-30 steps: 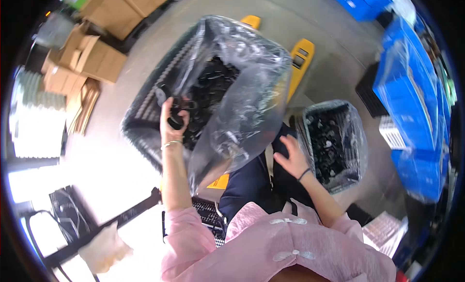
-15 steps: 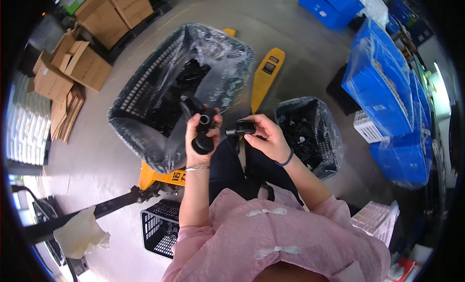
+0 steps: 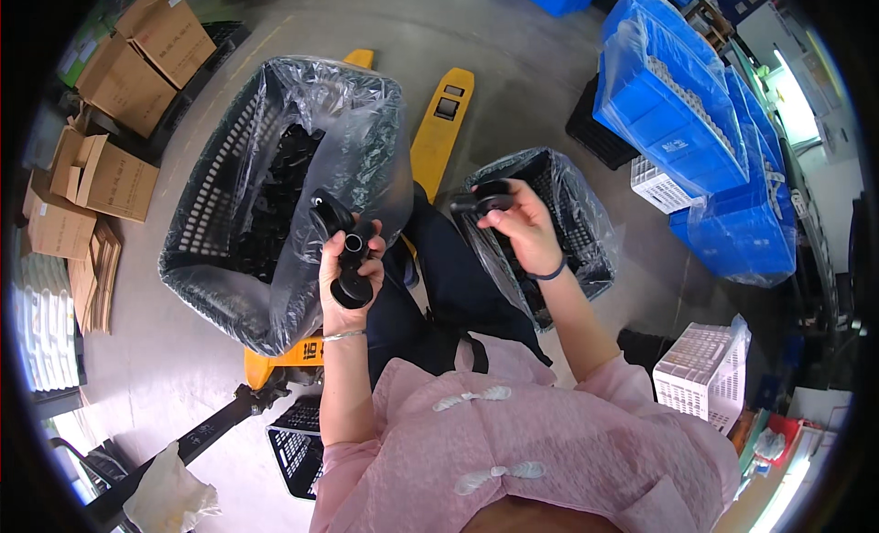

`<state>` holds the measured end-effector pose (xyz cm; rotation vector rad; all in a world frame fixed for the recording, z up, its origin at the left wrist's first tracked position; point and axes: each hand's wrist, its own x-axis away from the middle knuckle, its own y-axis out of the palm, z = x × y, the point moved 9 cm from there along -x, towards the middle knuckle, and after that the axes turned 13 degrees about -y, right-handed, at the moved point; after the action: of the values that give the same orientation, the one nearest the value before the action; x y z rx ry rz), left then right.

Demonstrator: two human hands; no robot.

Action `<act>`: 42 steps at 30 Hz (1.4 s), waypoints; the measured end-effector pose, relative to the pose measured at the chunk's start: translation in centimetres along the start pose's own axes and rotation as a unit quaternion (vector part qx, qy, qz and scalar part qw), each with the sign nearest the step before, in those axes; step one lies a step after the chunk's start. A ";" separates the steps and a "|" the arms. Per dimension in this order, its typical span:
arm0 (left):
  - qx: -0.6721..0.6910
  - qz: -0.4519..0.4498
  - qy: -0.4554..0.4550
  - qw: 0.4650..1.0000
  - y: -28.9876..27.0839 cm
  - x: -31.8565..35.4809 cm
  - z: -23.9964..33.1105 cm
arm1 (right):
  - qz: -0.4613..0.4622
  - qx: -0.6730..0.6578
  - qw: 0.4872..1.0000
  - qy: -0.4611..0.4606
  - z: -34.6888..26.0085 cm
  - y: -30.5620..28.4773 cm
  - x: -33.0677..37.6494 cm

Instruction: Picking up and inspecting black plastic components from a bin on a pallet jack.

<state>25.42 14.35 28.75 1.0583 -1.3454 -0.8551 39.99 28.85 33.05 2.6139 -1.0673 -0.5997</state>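
My left hand point(image 3: 337, 269) is closed around several black plastic parts point(image 3: 352, 289) with round, disc-like ends, resembling casters. One shows a ring-shaped opening toward me. In my right hand point(image 3: 531, 233), thumb and fingers pinch another black round part point(image 3: 493, 197) with a short arm pointing left. That hand hangs above the smaller plastic-lined crate point(image 3: 591, 217), whose dark contents are partly hidden. My left hand is beside the near right side of the large crate point(image 3: 203, 223), lined with clear plastic and holding many black parts point(image 3: 275, 190).
A yellow pallet truck point(image 3: 438, 135) extends under the large crate. Cardboard boxes point(image 3: 119, 180) stand at the left, blue bins point(image 3: 678, 135) in plastic at the right. A black basket point(image 3: 293, 446) sits near my left arm, a white basket point(image 3: 691, 373) by my right.
My right hand has moved away from the left, carrying its black part over the smaller crate. The left hand keeps its parts. The whole view has shifted.
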 end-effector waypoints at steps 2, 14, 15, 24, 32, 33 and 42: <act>-0.006 0.008 -0.010 1.000 -0.3 0.0 -0.3 | 0.027 0.100 0.994 -0.027 -0.7 -3.2 -0.3; -0.700 0.163 0.114 0.686 1.7 -1.5 -3.9 | -0.227 0.235 0.935 0.135 0.4 4.6 -0.6; -0.722 0.137 0.124 0.667 2.7 -1.2 -4.3 | -0.255 0.255 0.924 0.124 1.1 5.1 -1.0; -0.455 0.128 -0.046 0.880 -0.3 -1.1 -5.7 | -0.063 0.157 0.980 -0.102 -3.3 4.4 -1.3; -0.444 0.134 -0.067 0.883 -1.2 -1.2 -6.5 | 0.054 0.074 0.996 0.012 -2.8 -0.8 -0.6; -0.446 0.132 -0.064 0.883 -1.1 -1.3 -6.5 | 0.057 0.076 0.995 0.011 -2.9 -1.3 -0.5; -0.482 0.151 -0.071 0.860 -1.2 -1.4 -6.7 | -0.012 0.537 0.839 -0.089 -6.2 -6.2 0.0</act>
<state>32.04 15.99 27.58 -0.0037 -0.9415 -1.1823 46.64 33.64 36.21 3.5335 -1.8309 -0.2515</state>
